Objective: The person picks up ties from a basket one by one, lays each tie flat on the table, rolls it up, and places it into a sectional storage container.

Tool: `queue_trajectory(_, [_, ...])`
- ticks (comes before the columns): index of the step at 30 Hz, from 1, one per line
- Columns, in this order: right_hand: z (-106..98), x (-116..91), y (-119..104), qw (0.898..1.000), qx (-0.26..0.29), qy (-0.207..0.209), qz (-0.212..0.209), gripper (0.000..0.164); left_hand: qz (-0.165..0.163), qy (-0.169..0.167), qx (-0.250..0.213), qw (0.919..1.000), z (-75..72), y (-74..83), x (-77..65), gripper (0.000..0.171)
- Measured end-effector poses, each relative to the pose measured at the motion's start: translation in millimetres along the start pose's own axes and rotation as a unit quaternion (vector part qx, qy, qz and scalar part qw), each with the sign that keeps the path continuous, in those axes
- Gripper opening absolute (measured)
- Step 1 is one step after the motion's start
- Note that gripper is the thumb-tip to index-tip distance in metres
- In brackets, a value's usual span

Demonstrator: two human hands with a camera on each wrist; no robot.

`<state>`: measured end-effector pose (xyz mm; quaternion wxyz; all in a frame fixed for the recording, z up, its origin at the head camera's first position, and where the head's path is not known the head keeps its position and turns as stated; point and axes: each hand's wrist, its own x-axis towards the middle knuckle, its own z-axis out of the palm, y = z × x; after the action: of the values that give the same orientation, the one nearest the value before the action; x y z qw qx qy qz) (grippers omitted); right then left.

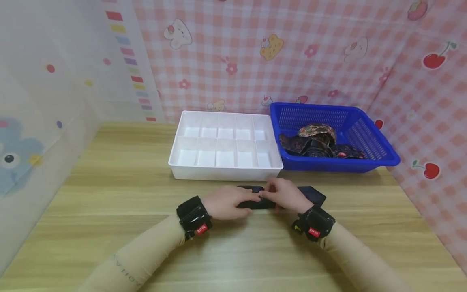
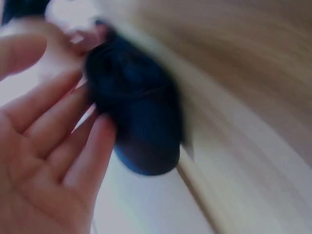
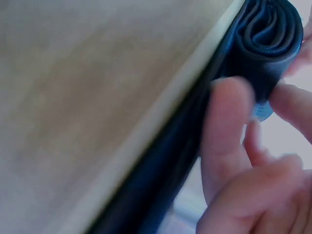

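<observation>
A dark navy necktie (image 1: 311, 194) lies across the table in front of the white box, its pointed end to the right. Part of it is wound into a roll, whose spiral end shows in the right wrist view as a coil of necktie (image 3: 269, 29). My left hand (image 1: 228, 202) rests at the left part of the necktie, its fairly straight fingers (image 2: 100, 136) touching the roll's side. My right hand (image 1: 287, 196) bends over the middle, fingers curled, and pinches the necktie beside the roll. Both hands partly hide the necktie in the head view.
Behind the hands stands a white box (image 1: 226, 173) divided into several compartments. To its right, a blue basket (image 1: 339, 165) holds dark and patterned rolled fabric pieces (image 1: 317, 142). Patterned cloth (image 1: 233, 48) hangs behind the wooden table (image 1: 120, 170).
</observation>
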<state>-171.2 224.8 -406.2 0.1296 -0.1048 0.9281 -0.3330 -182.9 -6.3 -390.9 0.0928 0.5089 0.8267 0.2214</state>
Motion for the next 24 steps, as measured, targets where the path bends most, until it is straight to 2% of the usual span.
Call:
queue_trajectory(3, [3.9,-1.7,-7.6,0.999,-0.036,0.023,-0.023,0.019,-0.034,0.035,-0.109,0.9929,-11.4,-13.4,-15.3,0.029])
queue_trajectory(5, [6.1,-3.4,-13.2,0.998,-0.05,0.03,-0.031,0.018,-0.065,0.072,-0.14,0.9854,-17.2,-22.9,-27.1,0.021])
queue_trajectory(6, [7.1,-4.0,-15.7,0.997,-0.056,0.033,-0.034,0.017,-0.079,0.086,-0.141,0.9831,-18.3,-27.2,-33.0,0.018])
queue_trajectory(8, [9.3,-4.2,-20.7,0.996,-0.065,0.038,-0.038,0.017,-0.11,0.094,-0.133,0.9805,-18.7,-33.1,-43.8,0.013])
queue_trajectory(11, [17.2,0.6,-30.8,0.993,-0.093,0.05,-0.047,0.019,-0.142,0.078,-0.136,0.9773,-15.1,-37.0,-60.0,0.009])
queue_trajectory(14, [29.5,7.7,-44.3,0.984,-0.146,0.07,-0.078,0.018,-0.168,0.064,-0.17,0.9689,-12.1,-35.7,-77.5,0.007])
queue_trajectory(17, [40.2,12.4,-57.6,0.974,-0.184,0.091,-0.1,0.016,-0.177,0.067,-0.197,0.962,-11.4,-33.3,-92.4,0.009])
queue_trajectory(24, [47.4,17.1,-71.6,0.976,-0.161,0.096,-0.114,0.009,-0.17,0.1,-0.198,0.9601,-17.2,-30.3,-113.0,0.016])
